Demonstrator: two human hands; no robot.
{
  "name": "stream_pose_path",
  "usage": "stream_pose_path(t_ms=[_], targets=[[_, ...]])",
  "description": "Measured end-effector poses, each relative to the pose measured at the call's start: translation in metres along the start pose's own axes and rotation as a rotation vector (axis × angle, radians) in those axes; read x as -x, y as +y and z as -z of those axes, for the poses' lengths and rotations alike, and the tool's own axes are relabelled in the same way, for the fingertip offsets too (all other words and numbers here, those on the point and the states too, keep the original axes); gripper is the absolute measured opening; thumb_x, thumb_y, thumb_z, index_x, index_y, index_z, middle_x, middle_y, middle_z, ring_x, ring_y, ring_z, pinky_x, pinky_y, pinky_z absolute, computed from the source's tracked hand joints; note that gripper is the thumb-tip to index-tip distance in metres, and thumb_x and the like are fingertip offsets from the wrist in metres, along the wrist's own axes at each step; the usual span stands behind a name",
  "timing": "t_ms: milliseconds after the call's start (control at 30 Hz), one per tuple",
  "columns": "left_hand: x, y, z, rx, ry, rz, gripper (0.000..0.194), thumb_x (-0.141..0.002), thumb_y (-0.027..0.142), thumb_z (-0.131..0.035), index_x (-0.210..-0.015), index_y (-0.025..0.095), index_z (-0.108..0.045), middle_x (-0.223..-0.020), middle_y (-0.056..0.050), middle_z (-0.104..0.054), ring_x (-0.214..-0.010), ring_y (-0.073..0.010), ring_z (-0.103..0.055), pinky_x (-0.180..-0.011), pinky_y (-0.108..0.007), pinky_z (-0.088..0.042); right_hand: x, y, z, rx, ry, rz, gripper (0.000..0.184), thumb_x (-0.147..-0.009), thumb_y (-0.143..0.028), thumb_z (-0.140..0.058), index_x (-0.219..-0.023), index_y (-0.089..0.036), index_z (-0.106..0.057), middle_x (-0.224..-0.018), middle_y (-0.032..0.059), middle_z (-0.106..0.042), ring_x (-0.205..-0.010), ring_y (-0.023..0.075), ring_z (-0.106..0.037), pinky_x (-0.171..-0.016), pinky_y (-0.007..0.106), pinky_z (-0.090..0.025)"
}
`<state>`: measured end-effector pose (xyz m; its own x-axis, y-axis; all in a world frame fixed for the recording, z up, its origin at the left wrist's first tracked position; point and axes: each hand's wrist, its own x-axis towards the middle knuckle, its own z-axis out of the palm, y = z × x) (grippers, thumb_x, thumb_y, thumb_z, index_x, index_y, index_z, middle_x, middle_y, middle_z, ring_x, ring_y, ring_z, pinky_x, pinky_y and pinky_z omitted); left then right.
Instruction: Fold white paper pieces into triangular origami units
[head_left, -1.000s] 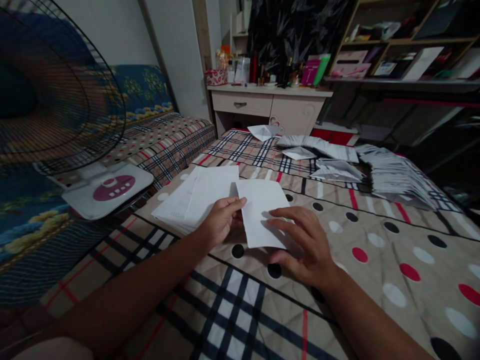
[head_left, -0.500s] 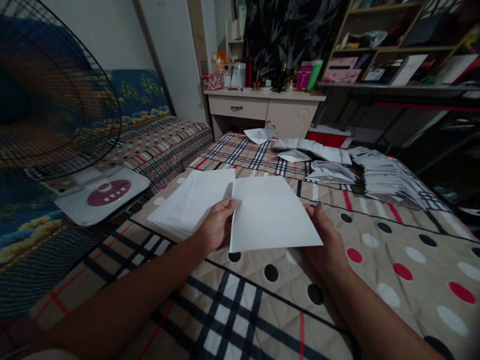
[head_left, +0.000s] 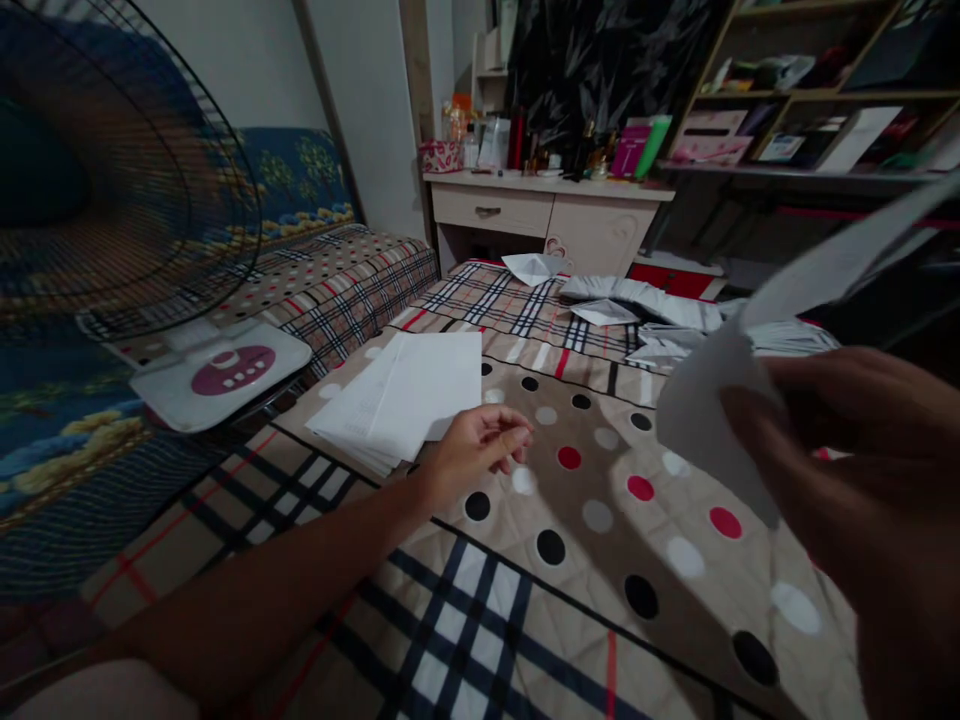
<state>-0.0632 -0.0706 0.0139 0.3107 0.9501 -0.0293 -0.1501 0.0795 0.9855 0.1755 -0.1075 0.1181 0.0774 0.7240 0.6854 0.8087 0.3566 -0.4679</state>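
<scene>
My right hand [head_left: 862, 470] is raised close to the camera at the right, blurred, and grips a white sheet of paper [head_left: 757, 330] that trails up toward the right edge. My left hand [head_left: 480, 450] rests on the spotted bedcover [head_left: 600, 520] with its fingers loosely curled and nothing in them. Just left of that hand lies a stack of white sheets [head_left: 405, 395].
Folded white paper pieces [head_left: 637, 300] lie in rows at the far side of the bed. A standing fan [head_left: 112, 200] with a white base [head_left: 217, 370] fills the left. A pale cabinet [head_left: 547, 215] with bottles and shelves [head_left: 810, 100] stands behind.
My right hand lifted the white sheet off the bedcover and up toward the camera. My left hand let go of the sheet and stayed low on the cover.
</scene>
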Motion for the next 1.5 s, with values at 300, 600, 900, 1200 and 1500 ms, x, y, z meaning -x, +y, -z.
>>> stream_pose_path(t_ms=[300,600,900,1200,1500], targets=[[0.008,-0.011,-0.006,0.046,-0.157,-0.051,0.044,-0.074,0.047,-0.075,-0.105,0.017,-0.063,-0.098,-0.008,-0.069,-0.092,-0.0196,-0.066,-0.081,-0.029,-0.05,0.051,-0.025,-0.071,-0.342,-0.68,-0.165,0.022,-0.078,-0.035,-0.069,-0.092,-0.022,-0.057,-0.075,0.0005,-0.06,-0.057,0.0132,-0.051,-0.05,0.025,-0.037],[0.013,-0.006,-0.002,0.064,-0.244,-0.084,0.037,-0.08,0.043,-0.07,-0.106,0.017,-0.066,-0.102,-0.009,-0.069,-0.098,-0.0217,-0.065,-0.087,-0.029,-0.049,0.053,-0.003,-0.086,-1.022,-0.808,-0.548,0.037,-0.073,-0.045,-0.077,-0.088,-0.02,-0.055,-0.068,-0.0038,-0.052,-0.056,0.0091,-0.046,-0.048,0.021,-0.035],[0.013,-0.01,-0.003,0.127,-0.248,-0.066,0.04,-0.078,0.045,-0.073,-0.104,0.015,-0.068,-0.099,-0.01,-0.072,-0.09,-0.0222,-0.068,-0.081,-0.03,-0.052,0.054,0.001,-0.088,-1.096,-0.754,-0.633,0.037,-0.073,-0.051,-0.075,-0.081,-0.019,-0.058,-0.06,-0.0055,-0.049,-0.044,0.0066,-0.041,-0.042,0.021,-0.031],[0.013,-0.008,-0.005,0.108,-0.211,-0.052,0.037,-0.075,0.044,-0.075,-0.097,0.015,-0.069,-0.093,-0.009,-0.071,-0.086,-0.022,-0.067,-0.08,-0.032,-0.052,0.055,-0.002,-0.086,-1.052,-0.763,-0.611,0.043,-0.067,-0.052,-0.079,-0.079,-0.02,-0.054,-0.062,-0.0046,-0.05,-0.047,0.0077,-0.044,-0.041,0.02,-0.035],[0.009,-0.01,-0.004,0.019,-0.013,-0.099,0.013,-0.073,0.027,-0.067,-0.074,0.013,-0.066,-0.069,-0.003,-0.064,-0.063,-0.0138,-0.058,-0.061,-0.024,-0.044,0.042,0.012,-0.08,-0.721,-0.501,-0.58,0.03,-0.075,-0.046,-0.071,-0.073,-0.019,-0.058,-0.063,-0.0012,-0.057,-0.051,0.0109,-0.049,-0.044,0.022,-0.035]])
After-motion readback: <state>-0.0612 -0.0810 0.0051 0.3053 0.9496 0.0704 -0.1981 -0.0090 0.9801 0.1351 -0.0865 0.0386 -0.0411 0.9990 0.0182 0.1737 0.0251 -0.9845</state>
